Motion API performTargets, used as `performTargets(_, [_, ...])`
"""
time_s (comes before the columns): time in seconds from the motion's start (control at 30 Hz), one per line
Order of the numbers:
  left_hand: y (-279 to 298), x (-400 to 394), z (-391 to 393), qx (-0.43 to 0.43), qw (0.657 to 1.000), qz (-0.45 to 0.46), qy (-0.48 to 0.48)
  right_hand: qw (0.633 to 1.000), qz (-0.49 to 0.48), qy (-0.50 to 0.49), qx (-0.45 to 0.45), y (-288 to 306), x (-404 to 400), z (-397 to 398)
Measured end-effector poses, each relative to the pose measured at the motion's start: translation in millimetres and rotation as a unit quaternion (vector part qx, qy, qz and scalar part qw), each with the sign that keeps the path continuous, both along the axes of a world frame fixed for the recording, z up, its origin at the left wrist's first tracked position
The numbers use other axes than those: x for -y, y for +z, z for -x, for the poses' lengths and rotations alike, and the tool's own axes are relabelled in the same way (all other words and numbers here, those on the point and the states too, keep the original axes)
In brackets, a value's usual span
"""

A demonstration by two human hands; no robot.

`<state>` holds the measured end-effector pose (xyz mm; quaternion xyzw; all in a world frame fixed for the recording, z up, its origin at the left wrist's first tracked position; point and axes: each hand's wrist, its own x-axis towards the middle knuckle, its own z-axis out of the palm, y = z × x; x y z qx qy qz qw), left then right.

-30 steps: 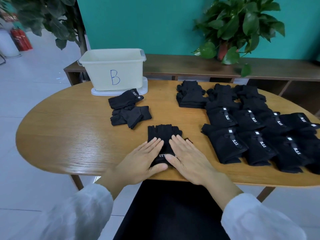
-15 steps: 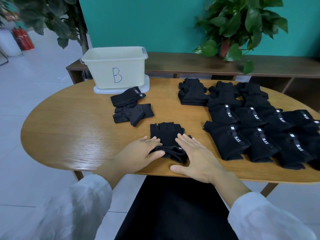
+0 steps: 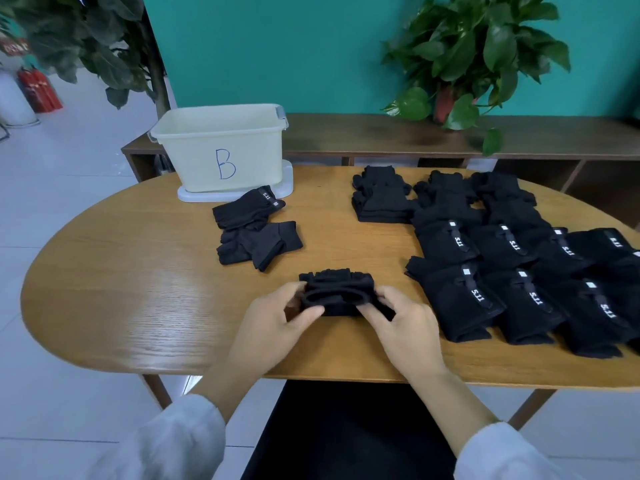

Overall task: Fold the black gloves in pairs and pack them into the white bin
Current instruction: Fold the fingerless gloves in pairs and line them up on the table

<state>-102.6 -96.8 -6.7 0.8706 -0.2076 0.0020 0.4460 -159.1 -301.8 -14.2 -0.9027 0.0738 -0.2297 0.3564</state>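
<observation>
A pair of black gloves lies doubled over near the front of the wooden table. My left hand pinches its left end and my right hand pinches its right end, holding the fold open like a loop. Two folded pairs lie in front of the white bin, which is marked with a blue B and stands at the back left on its lid. Several unfolded black gloves with white labels are laid in rows on the right half of the table.
A low wooden shelf runs behind the table with a potted plant on it. Another plant stands at the back left, with red extinguishers on the tiled floor.
My hands were pressing flat on the spread pair. They have folded its near end over toward the far end and now pinch the folded bundle at both sides.
</observation>
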Motion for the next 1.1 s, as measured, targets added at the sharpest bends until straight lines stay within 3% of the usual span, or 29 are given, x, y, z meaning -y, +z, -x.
performTargets(0.13, [-6.6, 18.7, -21.1, -0.007, 0.994, 0.033, 0.103, 0.997, -0.018, -0.076, 0.001, 3.6, -8.9, -23.3])
performTargets(0.3, [-10.9, 35.9, -36.2, -0.003, 0.987, 0.026, 0.159, 0.993, -0.006, -0.120, -0.014, -1.4, -13.0, -45.6])
performTargets(0.63, [-10.1, 43.4, -46.4, 0.019, 0.974, -0.071, 0.213, 0.987, 0.075, -0.140, -0.003, -5.5, -15.1, -58.6])
performTargets(0.77, [-2.2, 42.0, -41.6, 0.005, 0.979, -0.026, 0.201, 0.989, 0.080, -0.124, 0.004, -0.8, -12.8, -51.3])
performTargets(0.87, [0.9, 35.6, -29.5, 0.041, 0.980, 0.001, 0.195, 0.992, 0.073, -0.090, 0.055, 6.3, -4.5, -34.2])
performTargets(0.97, [5.6, 35.4, -3.4, 0.099, 0.983, -0.026, 0.153, 0.972, 0.197, 0.002, 0.131, 12.5, 12.0, -23.9])
performTargets(1.1, [9.9, 52.9, 22.3, 0.073, 0.974, -0.191, 0.094, 0.913, 0.375, 0.140, 0.076, 5.4, 29.2, -26.9])
